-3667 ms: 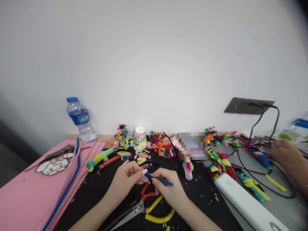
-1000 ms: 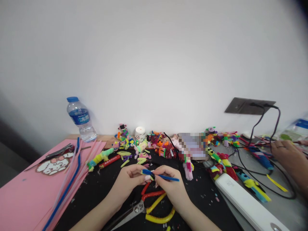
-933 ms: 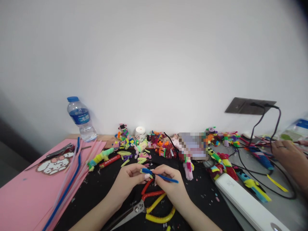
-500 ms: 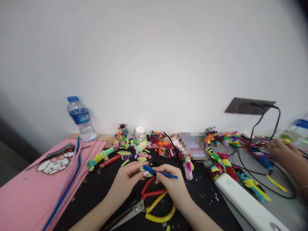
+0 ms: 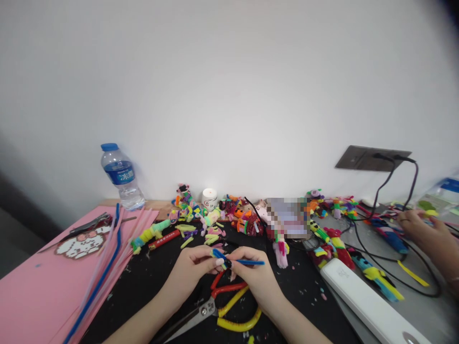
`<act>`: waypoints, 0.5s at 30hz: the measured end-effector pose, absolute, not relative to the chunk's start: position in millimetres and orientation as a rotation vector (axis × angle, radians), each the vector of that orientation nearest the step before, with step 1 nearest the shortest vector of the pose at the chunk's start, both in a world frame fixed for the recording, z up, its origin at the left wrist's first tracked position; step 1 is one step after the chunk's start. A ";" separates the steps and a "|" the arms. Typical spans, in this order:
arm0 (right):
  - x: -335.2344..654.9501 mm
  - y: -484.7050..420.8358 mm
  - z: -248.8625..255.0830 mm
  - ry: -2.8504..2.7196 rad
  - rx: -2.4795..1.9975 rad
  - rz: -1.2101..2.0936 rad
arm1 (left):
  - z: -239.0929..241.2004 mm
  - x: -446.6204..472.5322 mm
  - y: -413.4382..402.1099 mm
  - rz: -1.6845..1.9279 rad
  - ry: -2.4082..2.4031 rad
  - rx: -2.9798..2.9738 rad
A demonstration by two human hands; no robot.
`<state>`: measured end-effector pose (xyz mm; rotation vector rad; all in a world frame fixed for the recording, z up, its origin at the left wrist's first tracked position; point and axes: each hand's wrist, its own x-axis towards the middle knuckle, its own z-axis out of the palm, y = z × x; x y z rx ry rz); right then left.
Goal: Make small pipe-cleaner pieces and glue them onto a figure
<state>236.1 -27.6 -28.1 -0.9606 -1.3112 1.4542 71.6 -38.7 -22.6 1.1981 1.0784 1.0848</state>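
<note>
Between my two hands is a small bundle of pipe cleaners (image 5: 219,255), mostly blue with some yellow-green and a black part. My left hand (image 5: 195,267) pinches its left side between thumb and fingers. My right hand (image 5: 251,270) pinches the black part, and a straight blue end (image 5: 253,262) sticks out to the right past its fingers. Just below the hands lie scissors (image 5: 204,311) with red and yellow handles, their blades pointing to the lower left. Behind my fingers are short yellow-green and pink pipe cleaner pieces (image 5: 213,235).
A pink sheet (image 5: 32,296) at the left bears loose long pipe cleaners (image 5: 93,282) and dark-handled scissors (image 5: 89,225). A water bottle (image 5: 122,177) leans by the wall. At right are a white bar-shaped device (image 5: 369,301), black cables (image 5: 435,272) and another person's hand (image 5: 423,234).
My hands have shifted slightly, and the blue piece between them now tilts more steeply. At the right, the other person's hand has moved a little.
</note>
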 end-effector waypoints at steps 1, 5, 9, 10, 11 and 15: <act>236.2 -27.8 -28.2 -1.327 -0.957 1.434 | -22.5 72.0 -39.6 1.067 1.066 1.221; 237.6 -28.6 -25.1 -1.469 -0.942 1.262 | -24.4 73.3 -41.7 0.984 1.060 1.156; 239.9 -29.9 -23.1 -1.579 -0.943 1.189 | -25.4 72.9 -39.4 1.003 1.049 1.091; 240.5 -30.4 -23.6 -1.575 -0.964 1.188 | -25.3 72.6 -38.7 1.017 1.044 1.083; 241.0 -30.7 -24.3 -1.572 -0.992 1.178 | -25.1 72.3 -38.1 1.032 1.041 1.072; 241.3 -30.7 -27.6 -1.676 -1.084 1.060 | -24.7 71.8 -37.6 1.066 1.037 0.994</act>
